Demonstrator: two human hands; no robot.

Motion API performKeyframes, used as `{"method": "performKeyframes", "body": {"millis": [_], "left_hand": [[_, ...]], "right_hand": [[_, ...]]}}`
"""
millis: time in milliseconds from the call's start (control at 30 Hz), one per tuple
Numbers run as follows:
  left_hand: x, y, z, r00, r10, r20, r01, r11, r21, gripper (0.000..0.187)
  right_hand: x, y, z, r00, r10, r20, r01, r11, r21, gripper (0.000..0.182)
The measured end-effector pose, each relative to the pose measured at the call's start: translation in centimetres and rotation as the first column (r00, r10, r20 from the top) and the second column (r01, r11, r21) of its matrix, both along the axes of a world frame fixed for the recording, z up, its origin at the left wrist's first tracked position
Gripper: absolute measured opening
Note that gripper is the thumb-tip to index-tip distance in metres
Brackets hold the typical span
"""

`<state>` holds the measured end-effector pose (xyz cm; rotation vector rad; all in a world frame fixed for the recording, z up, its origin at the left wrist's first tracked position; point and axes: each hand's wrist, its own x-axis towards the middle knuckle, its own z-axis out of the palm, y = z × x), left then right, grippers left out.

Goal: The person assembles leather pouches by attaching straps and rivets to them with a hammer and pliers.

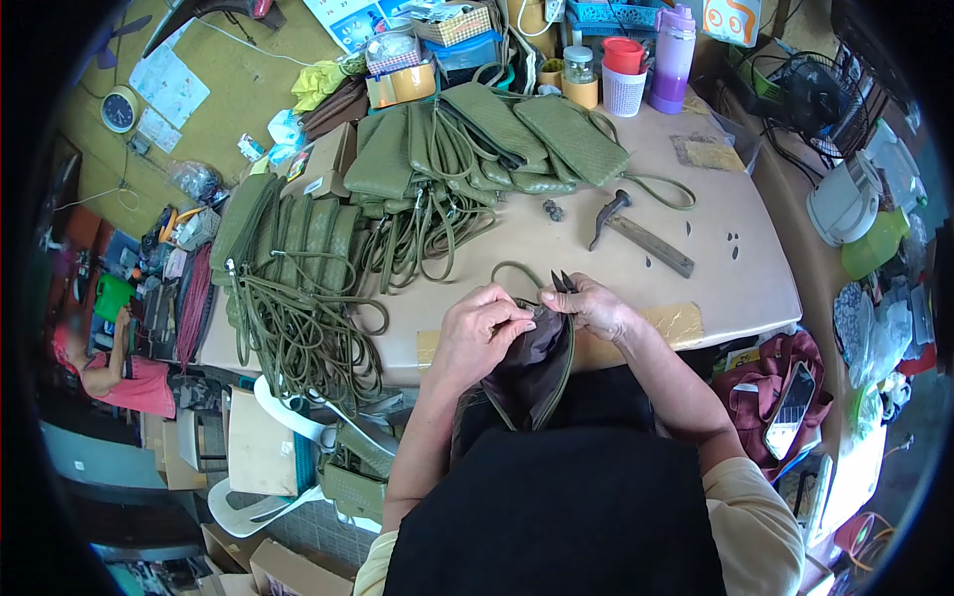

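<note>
An olive-green pouch (pixel 532 375) with a dark lining stands open in front of my chest, at the table's near edge. My left hand (pixel 485 326) is closed in a pinch at its upper left rim; anything finer between the fingertips is too small to make out. My right hand (pixel 593 308) grips small scissors (pixel 563 282), whose two dark pointed blades stick up past the thumb, and also touches the pouch's right rim. A thin green strap (pixel 515 264) loops up behind the pouch.
Finished-looking green pouches (pixel 477 134) lie heaped at the back, with more pouches (pixel 298 233) and tangled straps (pixel 298 328) at left. A hammer (pixel 636 233) rests right of centre. Bottles and cups (pixel 623 79) line the back. Another person (pixel 124 377) is at far left.
</note>
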<state>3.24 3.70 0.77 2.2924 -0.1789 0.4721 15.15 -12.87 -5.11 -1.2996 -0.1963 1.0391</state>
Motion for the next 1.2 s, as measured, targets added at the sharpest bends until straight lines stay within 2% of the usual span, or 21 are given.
{"method": "performKeyframes", "body": {"millis": [33,100,133,200,233,300,333,367,400,433,500,533,567,633,733,933,1067,1100,1133,1167,1200], "left_hand": [[0.1,-0.1,-0.2,1.000,-0.003,0.000,0.003,1.000,0.000,0.011],[0.3,-0.3,-1.0,0.989,0.009,0.145,-0.020,0.997,0.075,0.005],[0.3,-0.4,-1.2,0.990,0.006,0.144,-0.017,0.997,0.076,0.005],[0.3,-0.6,-1.8,0.997,0.039,0.070,-0.030,0.991,-0.128,0.007],[0.4,-0.5,-2.3,0.997,0.042,0.069,-0.033,0.991,-0.129,0.007],[0.8,0.1,-3.4,0.998,0.045,0.052,-0.028,0.956,-0.292,0.012],[0.9,0.1,-3.8,0.998,0.062,0.022,-0.050,0.933,-0.355,0.014],[0.8,0.2,-4.2,0.998,0.063,0.023,-0.051,0.934,-0.355,0.014],[0.8,0.4,-4.5,0.996,0.083,0.015,-0.073,0.935,-0.348,0.014],[0.8,0.5,-4.6,0.995,0.104,0.008,-0.095,0.935,-0.343,0.014],[0.8,0.2,-4.3,0.992,0.125,0.018,-0.113,0.942,-0.315,0.013],[0.8,0.1,-4.2,0.989,0.143,0.028,-0.129,0.949,-0.286,0.012],[0.7,0.0,-4.1,0.989,0.143,0.027,-0.130,0.949,-0.287,0.012],[0.7,-0.2,-3.9,0.986,0.160,0.036,-0.146,0.956,-0.253,0.010],[0.8,-0.6,-3.7,0.984,0.163,0.068,-0.145,0.965,-0.217,0.008],[0.8,-1.1,-3.0,0.981,0.179,0.072,-0.166,0.972,-0.166,0.008],[0.9,-0.8,-4.2,0.978,0.170,0.121,-0.136,0.959,-0.248,0.010],[0.8,-0.5,-4.5,0.986,0.163,-0.025,-0.152,0.836,-0.528,0.013],[0.6,0.0,-5.0,0.981,0.110,-0.161,-0.194,0.631,-0.751,0.016],[0.5,0.3,-5.5,0.981,0.113,-0.158,-0.194,0.630,-0.752,0.016],[0.4,0.8,-6.3,0.995,0.076,-0.069,-0.090,0.317,-0.944,0.018]], "right_hand": [[0.0,-0.1,-0.1,1.000,-0.003,0.000,0.003,1.000,0.000,0.057],[-0.1,-0.3,-0.3,0.996,0.083,0.015,-0.083,0.996,0.038,0.074],[0.0,-0.3,-0.5,0.997,0.080,0.015,-0.080,0.996,0.040,0.074],[0.3,-0.3,-0.5,0.985,0.159,0.061,-0.159,0.987,-0.010,0.073],[0.3,-0.2,-0.3,0.985,0.162,0.060,-0.161,0.987,-0.011,0.073],[0.4,0.3,0.5,0.951,0.253,0.180,-0.233,0.964,-0.126,0.061],[0.0,0.5,0.4,0.950,0.254,0.182,-0.234,0.964,-0.126,0.061],[-0.9,0.6,0.2,0.839,0.015,0.544,-0.008,1.000,-0.014,0.051],[-1.6,0.6,-0.1,0.563,-0.235,0.792,0.162,0.971,0.174,0.041],[-2.4,0.2,1.1,0.562,-0.235,0.793,0.160,0.972,0.174,0.041],[-3.8,-1.6,4.2,0.463,-0.097,0.881,0.247,0.969,-0.023,0.026],[-4.1,-2.0,4.6,0.312,-0.021,0.950,0.256,0.965,-0.062,0.024],[-4.5,-2.1,5.1,0.313,-0.020,0.950,0.256,0.965,-0.064,0.024],[-5.1,-2.1,5.9,0.227,0.068,0.972,0.291,0.947,-0.134,0.025],[-5.3,-1.6,6.2,0.163,0.106,0.981,0.318,0.936,-0.154,0.022],[-5.5,-1.4,6.0,0.072,0.114,0.991,0.339,0.931,-0.132,0.023],[-4.8,-1.3,4.5,0.155,0.158,0.975,0.327,0.923,-0.202,0.026],[-4.1,-1.2,3.4,0.294,0.022,0.956,0.326,0.938,-0.122,0.028],[-3.4,-1.1,2.6,0.424,-0.111,0.899,0.335,0.941,-0.042,0.032],[-2.8,-1.2,2.2,0.422,-0.110,0.900,0.333,0.942,-0.041,0.032],[-2.2,-1.3,1.9,0.411,-0.121,0.904,0.281,0.960,0.001,0.035]]}}
